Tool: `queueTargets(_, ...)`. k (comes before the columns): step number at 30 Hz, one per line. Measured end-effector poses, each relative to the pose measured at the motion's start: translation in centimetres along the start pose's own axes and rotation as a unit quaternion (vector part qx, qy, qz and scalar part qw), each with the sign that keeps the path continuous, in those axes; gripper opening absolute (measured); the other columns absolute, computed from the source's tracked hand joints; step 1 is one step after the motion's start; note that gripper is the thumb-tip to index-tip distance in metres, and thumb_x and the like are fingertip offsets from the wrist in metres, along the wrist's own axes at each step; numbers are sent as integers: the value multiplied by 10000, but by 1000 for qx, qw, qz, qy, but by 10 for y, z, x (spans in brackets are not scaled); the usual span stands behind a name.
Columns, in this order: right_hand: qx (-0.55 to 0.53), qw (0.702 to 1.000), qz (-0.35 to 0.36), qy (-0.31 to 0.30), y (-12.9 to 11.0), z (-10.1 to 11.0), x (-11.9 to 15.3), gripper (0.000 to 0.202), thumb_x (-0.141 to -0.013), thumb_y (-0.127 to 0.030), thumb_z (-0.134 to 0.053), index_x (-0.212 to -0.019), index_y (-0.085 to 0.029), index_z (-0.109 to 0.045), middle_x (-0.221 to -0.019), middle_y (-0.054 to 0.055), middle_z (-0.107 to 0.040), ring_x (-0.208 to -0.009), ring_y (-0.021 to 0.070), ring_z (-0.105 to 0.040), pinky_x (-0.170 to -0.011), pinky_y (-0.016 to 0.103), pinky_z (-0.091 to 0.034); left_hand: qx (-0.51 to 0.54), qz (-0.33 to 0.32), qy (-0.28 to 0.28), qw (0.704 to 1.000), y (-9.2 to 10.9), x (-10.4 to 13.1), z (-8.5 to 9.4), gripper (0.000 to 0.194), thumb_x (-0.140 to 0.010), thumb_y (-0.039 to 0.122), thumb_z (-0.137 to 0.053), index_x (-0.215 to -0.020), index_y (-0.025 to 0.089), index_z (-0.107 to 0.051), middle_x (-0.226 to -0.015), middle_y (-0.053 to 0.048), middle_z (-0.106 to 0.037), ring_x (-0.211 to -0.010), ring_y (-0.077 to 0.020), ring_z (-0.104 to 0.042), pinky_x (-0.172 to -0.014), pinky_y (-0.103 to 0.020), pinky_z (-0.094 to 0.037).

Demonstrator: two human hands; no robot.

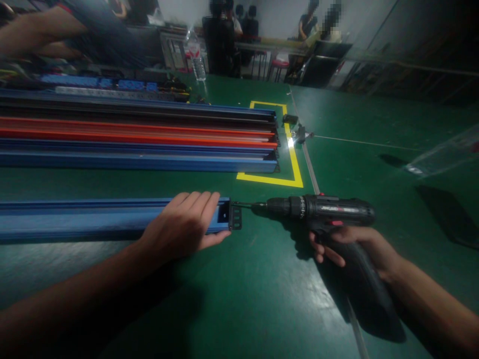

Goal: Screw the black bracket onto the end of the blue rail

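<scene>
My left hand (183, 224) is wrapped over the right end of a long blue metal profile (86, 222) lying on the green table. A black end bracket (236, 217) with slots sits at that end, just past my fingertips. In my right hand (359, 244) is a black cordless drill (329, 209), held by its handle and pointing left. The drill's long bit (249, 204) reaches the upper part of the bracket; whether it sits in a screw I cannot tell. Fingers of my right hand curl around the grip near the trigger.
Several blue, black and orange profiles (149, 159) lie behind, their ends inside a yellow tape outline (271, 180). Small black parts (299, 133) lie by the tape. A water bottle (196, 57) stands at the back, a clear bottle (445, 149) at right. A person's arm (41, 30) is upper left.
</scene>
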State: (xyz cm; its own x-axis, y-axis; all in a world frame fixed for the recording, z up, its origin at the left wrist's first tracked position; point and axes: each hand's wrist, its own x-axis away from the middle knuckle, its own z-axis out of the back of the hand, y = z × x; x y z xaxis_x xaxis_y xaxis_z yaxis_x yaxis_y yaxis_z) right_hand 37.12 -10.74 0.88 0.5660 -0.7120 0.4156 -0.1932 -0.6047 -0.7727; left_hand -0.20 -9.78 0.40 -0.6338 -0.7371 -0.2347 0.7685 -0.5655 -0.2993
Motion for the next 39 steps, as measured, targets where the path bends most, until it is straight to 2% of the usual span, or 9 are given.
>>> queueTargets(7, 2, 1000, 9, 1, 2, 1, 1, 305, -769, -244, -657, -982, -77, -800, -669, 73, -749, -549, 146, -639, -791, 301, -581, -1, -5, 9, 1000, -1, 2, -4, 716, -933, 627, -516, -1275, 6, -615, -1084, -226, -683, -916, -327, -636, -752, -429, -495)
queueTargets(11, -1, 1000, 4, -3, 2, 2, 1, 310, -776, -250, -658, -993, -76, -796, -646, 66, -731, -567, 156, -649, -805, 301, -575, -1, -7, 20, 1000, -2, 3, -5, 671, -931, 605, -519, -1278, 41, -629, -1092, -222, -692, -919, -330, -644, -746, -437, -505)
queueTargets(15, -4, 1000, 12, -13, 3, 3, 0, 308, -784, -248, -655, -1000, -76, -791, -624, 60, -718, -603, 173, -671, -808, 311, -575, -5, -11, 27, 1000, -1, 3, -4, 692, -947, 601, -496, -1281, 8, -622, -1112, -239, -685, -938, -341, -644, -751, -442, -512)
queueTargets(26, 7, 1000, 1, 0, 2, 3, 1, 300, -779, -253, -654, -990, -93, -795, -619, 50, -734, -586, 161, -662, -810, 311, -571, -3, -5, 11, 1000, 0, 1, -1, 702, -939, 630, -484, -1267, 27, -631, -1066, -214, -682, -879, -322, -631, -734, -433, -500)
queueTargets(39, -6, 1000, 8, -20, 3, 4, 0, 310, -790, -245, -663, -1018, -74, -786, -656, 64, -753, -593, 156, -667, -814, 310, -573, -25, -13, 18, 999, -1, 2, -4, 725, -951, 637, -461, -1261, 2, -622, -1056, -210, -681, -888, -320, -632, -732, -420, -500)
